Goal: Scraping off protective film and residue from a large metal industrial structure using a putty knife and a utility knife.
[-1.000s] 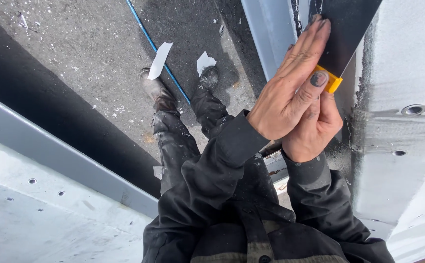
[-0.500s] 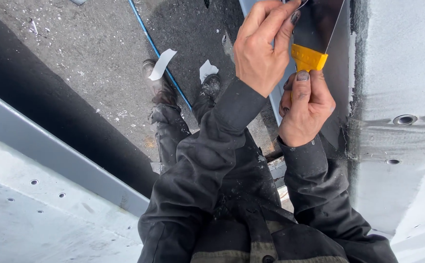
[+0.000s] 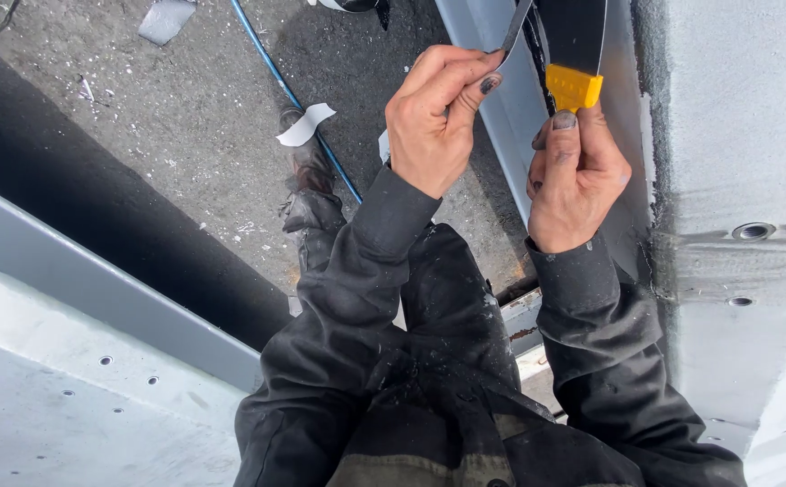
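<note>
Head view: my right hand [image 3: 578,176] grips the scraper [image 3: 575,54] by its yellow collar, blade pointing away along the wall. My left hand [image 3: 434,122], just beside it, pinches a thin grey strip [image 3: 512,32].

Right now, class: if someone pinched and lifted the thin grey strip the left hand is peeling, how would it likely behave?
The thin grey strip would probably flop: it already curves where the left hand pinches it. It looks light, being narrow and thin. It may be tacky or grimy, since the fingers are smudged dark. The right hand grips a yellow-handled scraper, likely far stiffer.
</note>
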